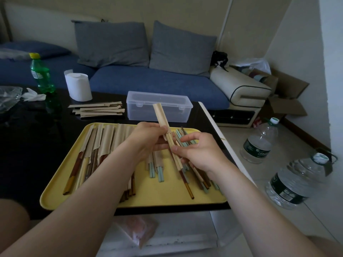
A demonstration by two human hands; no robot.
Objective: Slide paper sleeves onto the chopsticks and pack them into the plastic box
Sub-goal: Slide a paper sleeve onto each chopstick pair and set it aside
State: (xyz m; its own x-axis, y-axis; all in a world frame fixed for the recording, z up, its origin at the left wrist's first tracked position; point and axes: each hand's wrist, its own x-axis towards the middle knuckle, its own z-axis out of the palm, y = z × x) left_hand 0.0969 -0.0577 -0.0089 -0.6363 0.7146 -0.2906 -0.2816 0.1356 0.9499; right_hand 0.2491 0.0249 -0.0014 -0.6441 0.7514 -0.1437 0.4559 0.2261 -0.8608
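Observation:
Above the yellow tray [55, 191], my left hand [146, 138] pinches a tan paper sleeve [160, 115] near its open lower end. A pair of chopsticks [182, 175] runs from inside that sleeve down to the right, and my right hand [196, 151] pinches them at mid-length. Several sleeved chopsticks [104, 141] lie on the tray's left half, and loose bare chopsticks [156, 171] in mint and brown lie on its right half. A stack of empty sleeves [98, 109] rests beyond the tray. The clear plastic box [158, 108] stands shut behind my hands.
The black table [27, 145] ends just right of the tray at a white edge. A toilet roll [78, 86] and a green bottle [41, 75] stand at the back left. Two large water bottles [259, 141] stand on the floor to the right. A blue sofa [148, 78] is behind.

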